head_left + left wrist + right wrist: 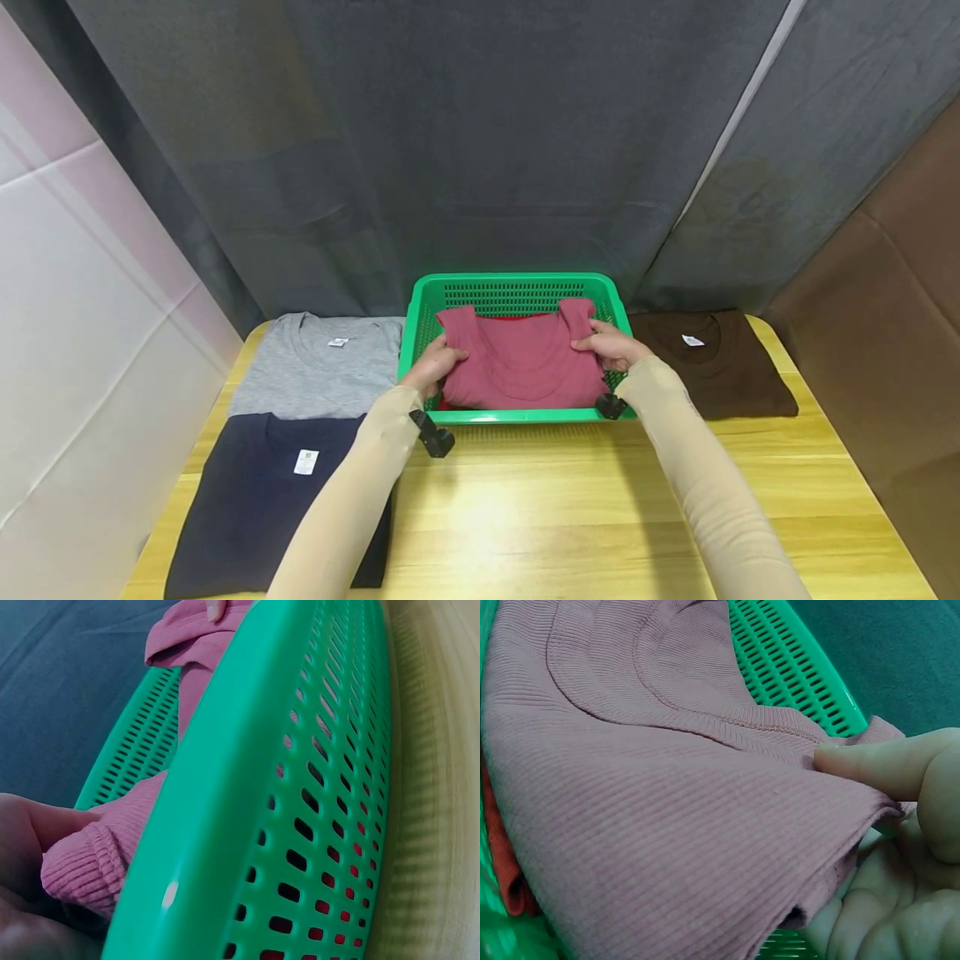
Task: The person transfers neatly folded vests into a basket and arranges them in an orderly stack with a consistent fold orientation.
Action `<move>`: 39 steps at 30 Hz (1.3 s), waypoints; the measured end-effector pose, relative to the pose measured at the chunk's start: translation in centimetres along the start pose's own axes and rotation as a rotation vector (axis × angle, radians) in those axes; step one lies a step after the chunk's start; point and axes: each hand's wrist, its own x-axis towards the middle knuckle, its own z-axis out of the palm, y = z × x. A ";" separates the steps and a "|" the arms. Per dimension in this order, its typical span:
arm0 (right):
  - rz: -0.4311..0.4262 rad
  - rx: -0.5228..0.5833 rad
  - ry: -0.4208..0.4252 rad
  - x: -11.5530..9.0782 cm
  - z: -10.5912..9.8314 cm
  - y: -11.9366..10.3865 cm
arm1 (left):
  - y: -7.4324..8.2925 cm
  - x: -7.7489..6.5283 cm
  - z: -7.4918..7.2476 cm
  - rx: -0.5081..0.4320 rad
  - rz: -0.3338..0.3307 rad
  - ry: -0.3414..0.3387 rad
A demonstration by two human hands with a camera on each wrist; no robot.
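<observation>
A pink ribbed tank top [525, 358] with a scooped neckline lies spread between both hands, inside the outline of the green basket [517, 416]. At its left edge, my left hand [435, 364] pinches the cloth, thumb on top. On the opposite side my right hand [613, 344] grips the edge near a strap, and in the right wrist view its thumb [885, 761] presses on the cloth with the fingers underneath. Red cloth [506, 870] shows below the tank top in the basket, mostly hidden by it.
A folded grey T-shirt [345, 375] lies left of the basket, with a navy T-shirt [247, 492] in front of it. To the right lies a dark brown T-shirt [735, 367]. All are on the wooden table [555, 517]; a grey curtain [480, 150] hangs behind.
</observation>
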 end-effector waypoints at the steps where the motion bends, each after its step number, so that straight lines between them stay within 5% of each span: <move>1: 0.001 0.001 -0.001 0.0 0.0 0.0 | 0.0 0.0 0.0 0.001 0.001 0.000; 39: 0.065 -0.133 0.048 0.0 -0.1 -0.1 | -0.6 0.8 0.5 0.048 -0.001 0.006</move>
